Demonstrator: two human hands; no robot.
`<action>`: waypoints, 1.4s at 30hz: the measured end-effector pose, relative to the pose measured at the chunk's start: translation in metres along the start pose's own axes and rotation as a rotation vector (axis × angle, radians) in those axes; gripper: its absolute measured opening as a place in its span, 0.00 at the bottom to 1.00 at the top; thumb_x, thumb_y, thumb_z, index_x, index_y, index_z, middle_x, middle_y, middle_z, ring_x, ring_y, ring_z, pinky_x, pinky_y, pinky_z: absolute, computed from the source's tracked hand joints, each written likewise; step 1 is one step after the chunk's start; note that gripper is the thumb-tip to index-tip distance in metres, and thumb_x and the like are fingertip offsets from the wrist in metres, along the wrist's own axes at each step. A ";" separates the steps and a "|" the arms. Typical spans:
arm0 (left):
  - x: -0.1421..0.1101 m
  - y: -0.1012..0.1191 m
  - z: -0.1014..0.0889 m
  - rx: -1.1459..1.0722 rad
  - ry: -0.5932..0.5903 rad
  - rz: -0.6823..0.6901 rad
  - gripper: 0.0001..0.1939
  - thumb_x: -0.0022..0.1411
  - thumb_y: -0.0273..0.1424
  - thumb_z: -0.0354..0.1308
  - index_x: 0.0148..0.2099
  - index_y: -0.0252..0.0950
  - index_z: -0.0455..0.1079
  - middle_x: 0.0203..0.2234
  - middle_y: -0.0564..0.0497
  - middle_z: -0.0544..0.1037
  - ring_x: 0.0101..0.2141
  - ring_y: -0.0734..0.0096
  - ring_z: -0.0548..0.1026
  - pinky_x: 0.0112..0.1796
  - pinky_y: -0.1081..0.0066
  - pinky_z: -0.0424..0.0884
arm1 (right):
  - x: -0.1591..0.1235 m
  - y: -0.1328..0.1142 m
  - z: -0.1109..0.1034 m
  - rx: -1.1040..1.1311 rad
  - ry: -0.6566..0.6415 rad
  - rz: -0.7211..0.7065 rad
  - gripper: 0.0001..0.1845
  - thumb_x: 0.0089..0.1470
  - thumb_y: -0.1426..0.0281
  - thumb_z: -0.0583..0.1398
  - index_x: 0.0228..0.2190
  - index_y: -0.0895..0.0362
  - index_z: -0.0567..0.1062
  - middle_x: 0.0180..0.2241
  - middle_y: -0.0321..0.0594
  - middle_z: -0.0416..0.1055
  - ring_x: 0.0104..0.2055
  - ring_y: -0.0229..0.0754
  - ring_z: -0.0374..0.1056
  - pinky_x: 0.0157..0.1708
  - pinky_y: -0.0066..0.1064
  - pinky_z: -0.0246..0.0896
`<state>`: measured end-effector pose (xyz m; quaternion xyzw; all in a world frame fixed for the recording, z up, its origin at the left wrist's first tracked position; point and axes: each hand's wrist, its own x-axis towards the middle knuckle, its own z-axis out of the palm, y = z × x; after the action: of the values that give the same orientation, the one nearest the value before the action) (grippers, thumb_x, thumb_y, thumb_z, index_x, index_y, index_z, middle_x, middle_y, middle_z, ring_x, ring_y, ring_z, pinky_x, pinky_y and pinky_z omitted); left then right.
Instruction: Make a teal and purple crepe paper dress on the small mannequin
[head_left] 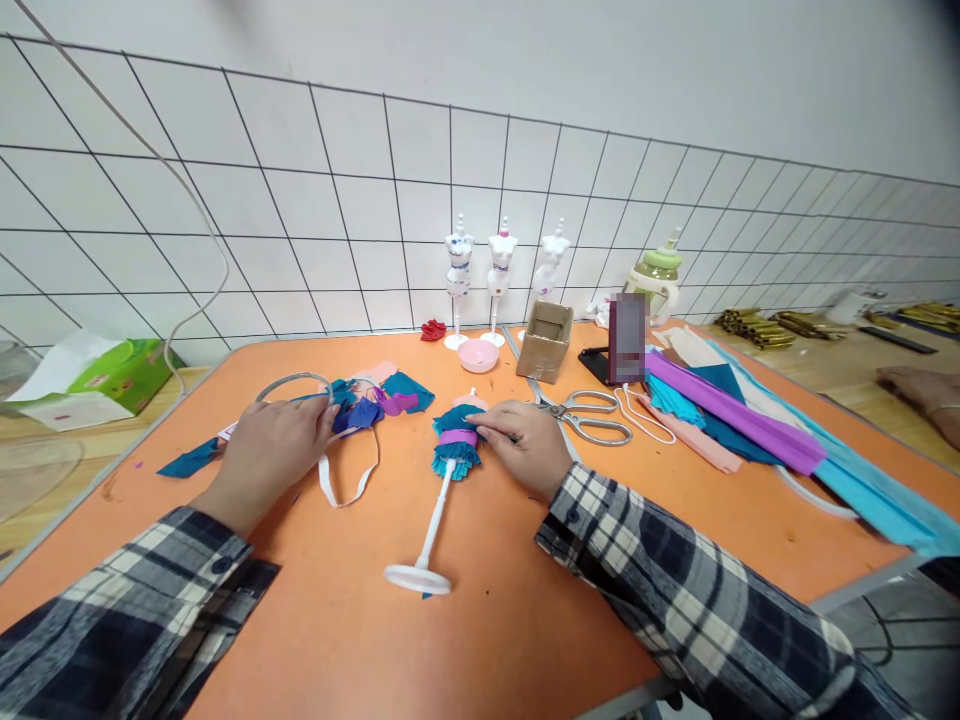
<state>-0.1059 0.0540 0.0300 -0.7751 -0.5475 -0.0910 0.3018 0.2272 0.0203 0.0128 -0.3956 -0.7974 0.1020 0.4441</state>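
Observation:
A small dress-form mannequin (437, 518) lies on the orange table, its round white base towards me. It wears a ruffled teal crepe-paper dress (455, 462) with a purple band at the waist. My right hand (527, 447) pinches the top edge of the dress, thumb and fingertips together. To the left, my left hand (279, 445) curls over a thin pale ring (296, 377) that looks like a tape roll; its fingertips are partly hidden. Beside that hand are teal, blue and purple paper scraps (367, 410) and a looped white strip (349, 500).
Metal scissors (592, 416) lie right of my right hand. Behind stand three white mannequins (496, 262), a pink bowl (478, 355), a cardboard box (545, 342) and a phone (628, 338) on a stand. Long crepe-paper strips (750, 405) spread along the right; a tissue pack (135, 378) is left.

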 end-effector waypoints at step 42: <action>0.005 0.107 -0.027 -0.463 0.106 0.415 0.17 0.70 0.39 0.48 0.51 0.37 0.73 0.32 0.46 0.76 0.33 0.57 0.69 0.36 0.59 0.62 | -0.001 -0.006 -0.002 -0.510 -0.248 -0.284 0.18 0.61 0.71 0.55 0.50 0.51 0.77 0.62 0.39 0.64 0.62 0.50 0.57 0.60 0.51 0.50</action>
<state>-0.0022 0.0194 0.0149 -0.9127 -0.3257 -0.1899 0.1576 0.2261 0.0151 0.0164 -0.3637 -0.8926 -0.1169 0.2396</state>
